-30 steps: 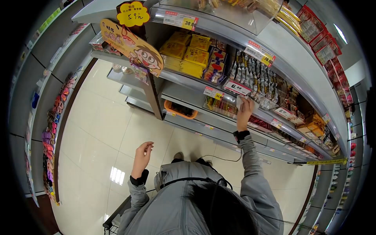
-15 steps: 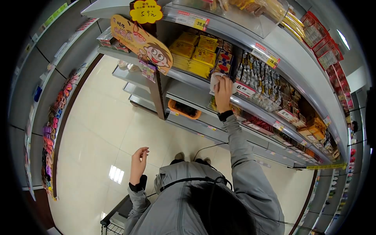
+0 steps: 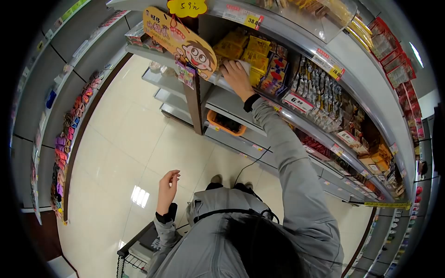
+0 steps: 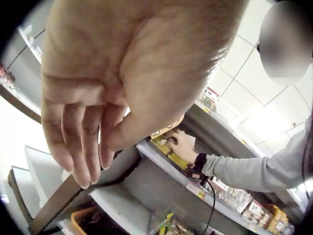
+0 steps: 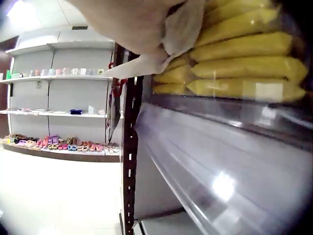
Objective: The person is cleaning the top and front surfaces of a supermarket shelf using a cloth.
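Note:
My right hand (image 3: 237,79) holds a crumpled white cloth (image 3: 244,66) at the left end of the shelf's front edge, beside yellow packets (image 3: 256,59). In the right wrist view the cloth (image 5: 185,30) hangs from under the hand (image 5: 129,22), against the stacked yellow packets (image 5: 244,68) and above the clear shelf front (image 5: 195,142). My left hand (image 3: 166,191) hangs over the floor, its fingers loosely bent and holding nothing. The left wrist view shows this hand (image 4: 127,73) close up, palm in sight.
A cartoon cardboard sign (image 3: 183,44) stands left of my right hand, beside a dark upright post (image 3: 193,104). An orange basket (image 3: 226,123) sits on a lower shelf. A black wire cart (image 3: 134,245) is at the lower left. Slippers (image 3: 69,125) line the left shelving.
My right hand has moved left along the shelf edge with the white cloth, from beside the 6.80 label to the yellow packets. The left hand has barely moved.

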### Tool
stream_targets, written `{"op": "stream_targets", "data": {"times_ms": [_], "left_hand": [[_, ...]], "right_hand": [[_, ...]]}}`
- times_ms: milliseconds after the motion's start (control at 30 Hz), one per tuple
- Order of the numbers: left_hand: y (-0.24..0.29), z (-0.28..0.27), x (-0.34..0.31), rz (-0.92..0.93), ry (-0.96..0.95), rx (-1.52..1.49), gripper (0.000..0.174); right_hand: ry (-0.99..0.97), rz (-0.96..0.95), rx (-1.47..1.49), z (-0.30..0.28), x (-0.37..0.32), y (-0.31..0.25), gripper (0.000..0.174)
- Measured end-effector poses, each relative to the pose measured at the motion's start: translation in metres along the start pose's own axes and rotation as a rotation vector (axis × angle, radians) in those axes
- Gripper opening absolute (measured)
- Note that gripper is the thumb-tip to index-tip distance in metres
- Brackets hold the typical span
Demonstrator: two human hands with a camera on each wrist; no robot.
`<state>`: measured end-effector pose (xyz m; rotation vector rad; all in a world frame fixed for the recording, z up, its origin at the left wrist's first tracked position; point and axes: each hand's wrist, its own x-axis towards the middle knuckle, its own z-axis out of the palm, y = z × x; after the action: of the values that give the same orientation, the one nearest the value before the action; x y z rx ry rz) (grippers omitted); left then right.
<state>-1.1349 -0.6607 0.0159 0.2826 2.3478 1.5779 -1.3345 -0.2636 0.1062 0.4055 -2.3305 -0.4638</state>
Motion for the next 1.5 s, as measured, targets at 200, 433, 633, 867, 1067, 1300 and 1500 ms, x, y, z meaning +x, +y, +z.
{"op": "stream_targets", "data": {"times_ms": [200,433,633,867,1067,1300,1500], "left_hand": [[0.000,0.003,0.008,0.029,-0.011,-0.013,0.021],[-0.005,0.006,0.017,0.021,-0.051,0.005,0.022],[0.000,0.021,0.042,0.067,-0.113,0.029,0.021],[0.055,0.058,0.079,0.201,-0.178,-0.017,0.020],[0.070,0.068,0.086,0.253,-0.221,0.016,0.020],[0.052,0.069,0.082,0.199,-0.235,0.024,0.020],[0.043,0.066,0.085,0.193,-0.234,0.061,0.021]], "right_hand": [[-0.104,-0.087,-0.078,-0.015,-0.041,0.019,0.028],[-0.192,-0.044,-0.133,-0.048,-0.111,0.041,0.031],[-0.183,-0.024,-0.194,-0.054,-0.147,0.055,0.032],[-0.240,-0.015,-0.202,-0.069,-0.155,0.057,0.028],[-0.190,-0.059,-0.129,-0.084,-0.168,0.057,0.028],[-0.220,-0.046,-0.068,-0.088,-0.180,0.064,0.026],[-0.240,0.134,0.053,-0.103,-0.226,0.083,0.030]]}}
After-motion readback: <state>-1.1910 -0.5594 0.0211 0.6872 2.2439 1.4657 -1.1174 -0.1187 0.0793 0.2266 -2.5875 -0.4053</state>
